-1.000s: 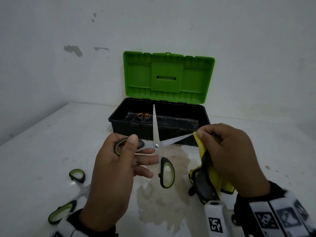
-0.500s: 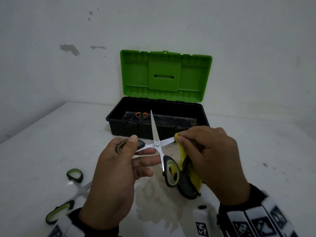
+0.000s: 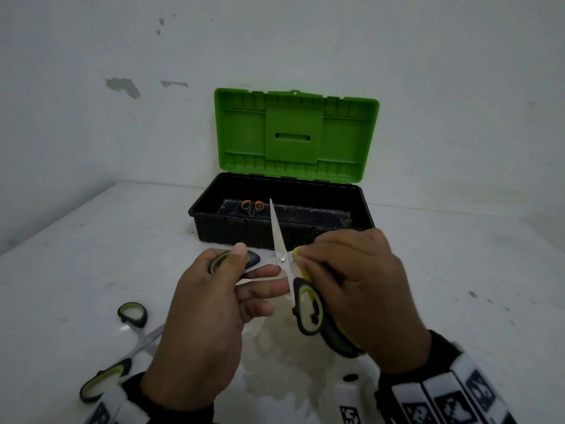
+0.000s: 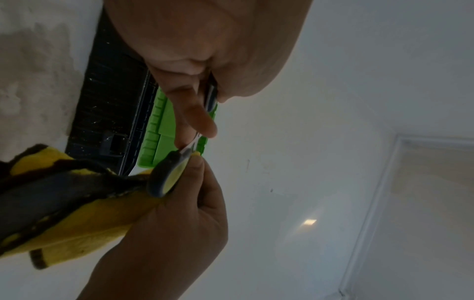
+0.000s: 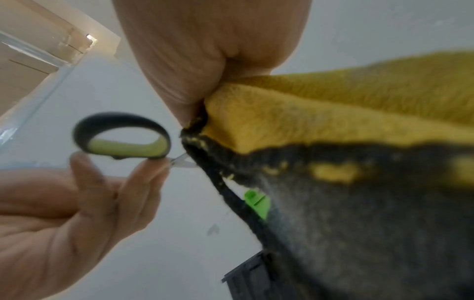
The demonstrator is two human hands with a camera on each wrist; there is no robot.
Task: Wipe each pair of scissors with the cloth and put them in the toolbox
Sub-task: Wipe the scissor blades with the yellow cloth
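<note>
My left hand (image 3: 214, 304) grips one black-and-green handle of an opened pair of scissors (image 3: 282, 258), held above the table in front of the toolbox (image 3: 281, 231). One blade points up toward the box. My right hand (image 3: 351, 283) pinches the yellow-and-black cloth (image 3: 336, 338) around the other blade, right beside the pivot. The scissors' second handle loop (image 5: 123, 138) hangs free near the cloth (image 5: 333, 125). A second black-and-green pair of scissors (image 3: 122, 347) lies open on the table at lower left. Orange-handled scissors (image 3: 252, 206) lie inside the toolbox.
The black toolbox stands open against the wall, its green lid (image 3: 295, 136) upright. A damp stain (image 3: 275, 362) marks the white table (image 3: 458, 286) beneath my hands. The wall runs close behind and to the left.
My right hand has slid the cloth along the blade from its tip inward to the pivot. The left hand has kept its hold on the handle.
</note>
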